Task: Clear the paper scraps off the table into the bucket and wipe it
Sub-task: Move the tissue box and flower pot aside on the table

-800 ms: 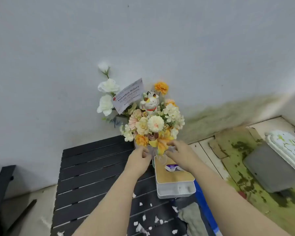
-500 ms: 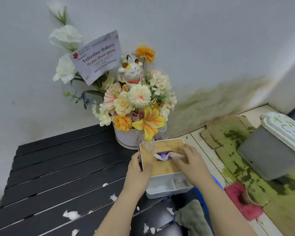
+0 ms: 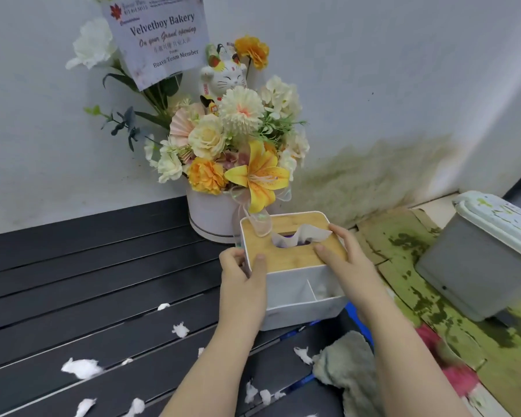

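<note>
Several white paper scraps (image 3: 81, 368) lie scattered on the black slatted table (image 3: 73, 266). At the table's right edge stands a white tissue box (image 3: 301, 293) with a wooden lid and a tissue sticking out of its slot. My left hand (image 3: 242, 275) grips the box's left side, thumb on the lid. My right hand (image 3: 343, 257) lies on the lid's right side, fingers by the tissue. A grey-green cloth (image 3: 343, 368) lies crumpled at the table's near right. A blue rim (image 3: 357, 319), perhaps the bucket, shows below the table edge, mostly hidden.
A flower arrangement (image 3: 223, 145) in a white round pot, with a cat figurine and a card, stands against the wall behind the box. On the stained floor to the right stand a grey bin (image 3: 475, 266) with a white lid and something pink (image 3: 454, 365).
The view has dropped and moved closer. My hands went from the flower pot's base to the tissue box and now hold it by its sides and lid.
</note>
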